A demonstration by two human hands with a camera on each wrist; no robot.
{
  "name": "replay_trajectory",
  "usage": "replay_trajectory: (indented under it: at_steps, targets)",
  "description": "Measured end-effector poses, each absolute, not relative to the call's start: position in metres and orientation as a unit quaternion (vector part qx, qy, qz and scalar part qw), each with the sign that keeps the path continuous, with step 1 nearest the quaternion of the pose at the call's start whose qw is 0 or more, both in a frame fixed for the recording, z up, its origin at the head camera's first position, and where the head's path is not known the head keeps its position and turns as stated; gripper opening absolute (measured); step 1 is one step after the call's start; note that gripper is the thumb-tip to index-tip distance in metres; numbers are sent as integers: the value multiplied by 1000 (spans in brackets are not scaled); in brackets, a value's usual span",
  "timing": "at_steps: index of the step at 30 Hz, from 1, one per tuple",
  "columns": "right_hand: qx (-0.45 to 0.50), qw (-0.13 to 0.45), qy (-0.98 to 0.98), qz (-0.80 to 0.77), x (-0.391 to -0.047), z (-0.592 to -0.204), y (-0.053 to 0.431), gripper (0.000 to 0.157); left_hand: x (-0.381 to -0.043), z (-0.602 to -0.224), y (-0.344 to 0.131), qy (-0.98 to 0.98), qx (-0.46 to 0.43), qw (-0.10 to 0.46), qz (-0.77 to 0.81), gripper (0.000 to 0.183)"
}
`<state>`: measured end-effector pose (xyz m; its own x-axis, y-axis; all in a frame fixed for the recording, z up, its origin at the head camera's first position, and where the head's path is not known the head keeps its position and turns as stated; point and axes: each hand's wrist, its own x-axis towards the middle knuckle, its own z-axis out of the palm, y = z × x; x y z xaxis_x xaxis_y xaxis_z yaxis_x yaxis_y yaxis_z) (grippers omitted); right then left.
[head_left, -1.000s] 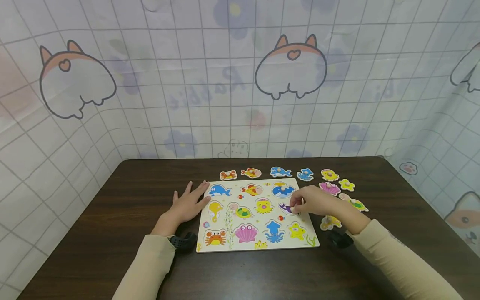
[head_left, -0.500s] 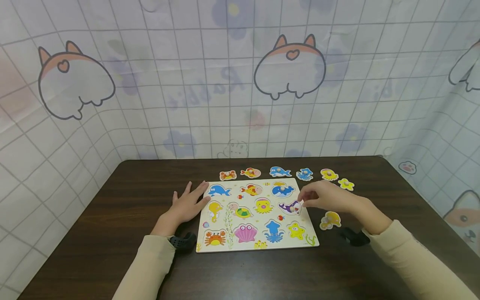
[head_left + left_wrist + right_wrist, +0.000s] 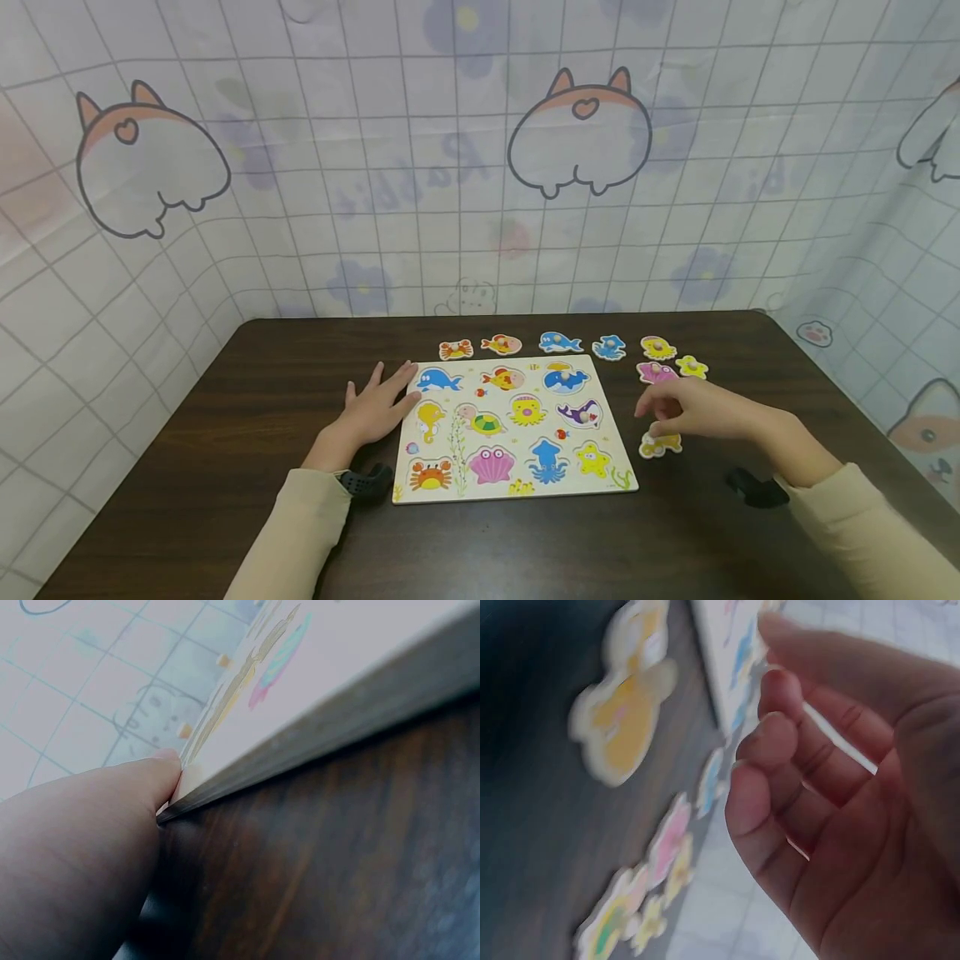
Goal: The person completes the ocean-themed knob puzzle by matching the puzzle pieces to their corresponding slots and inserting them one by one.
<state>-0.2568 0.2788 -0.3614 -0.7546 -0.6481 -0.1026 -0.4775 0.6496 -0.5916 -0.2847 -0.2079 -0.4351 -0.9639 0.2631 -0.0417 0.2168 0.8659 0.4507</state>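
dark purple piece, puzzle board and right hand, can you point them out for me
dark purple piece (image 3: 574, 414): head view, on its body beside the knob
puzzle board (image 3: 531, 439): head view, bare surface near its middle
right hand (image 3: 693, 407): head view, back of the hand

And it's "Rabbit" — faint, seemingly mirrored lettering (image 3: 411, 177) on the wall cloth (image 3: 420, 237), left of the middle corgi print (image 3: 581, 146)!

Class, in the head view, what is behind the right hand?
Partly visible: the pink shell and yellow piece. The right hand covers the rest of both. A green piece, visible in the right wrist view, is hidden there.
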Motion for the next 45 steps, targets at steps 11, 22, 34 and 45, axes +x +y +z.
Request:
replay_trajectory:
  at_steps: [11, 22, 34, 45]
  targets:
    - [-301, 183, 883, -311, -261, -380, 300, 12, -285, -436, -209, 965, 126, 48, 224, 65]
    - [-283, 168, 892, -308, -260, -389, 298, 14, -286, -437, -209, 963, 129, 47, 234, 66]
    - [-290, 147, 905, -273, -263, -385, 295, 10, -286, -437, -209, 964, 128, 46, 229, 66]
    - [-331, 133, 897, -260, -273, -355, 273, 6, -286, -436, -208, 964, 124, 49, 230, 66]
